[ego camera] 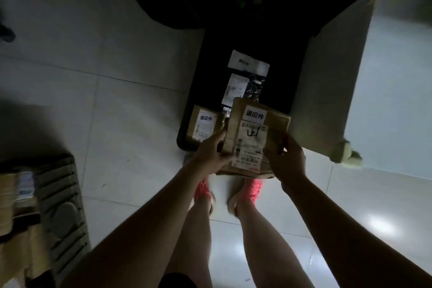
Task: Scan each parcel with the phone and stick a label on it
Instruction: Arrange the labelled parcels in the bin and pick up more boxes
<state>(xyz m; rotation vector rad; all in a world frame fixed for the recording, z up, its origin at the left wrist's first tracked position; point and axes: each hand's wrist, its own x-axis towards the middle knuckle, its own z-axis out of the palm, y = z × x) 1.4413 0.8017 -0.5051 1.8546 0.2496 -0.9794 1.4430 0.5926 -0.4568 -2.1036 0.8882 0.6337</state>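
- Two hands clamp one brown parcel [254,133]: left hand [211,152] on its left edge, right hand [286,156] on its right (label up).
- Second labelled parcel [203,126] lies just beyond the left hand, in a black bin [189,110].

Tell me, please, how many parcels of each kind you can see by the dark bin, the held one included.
Brown cardboard parcels: 2, one in both hands, one in the bin
Dark plastic-wrapped parcels: 1
Total: 3. The left hand and right hand grip the held parcel's sides.
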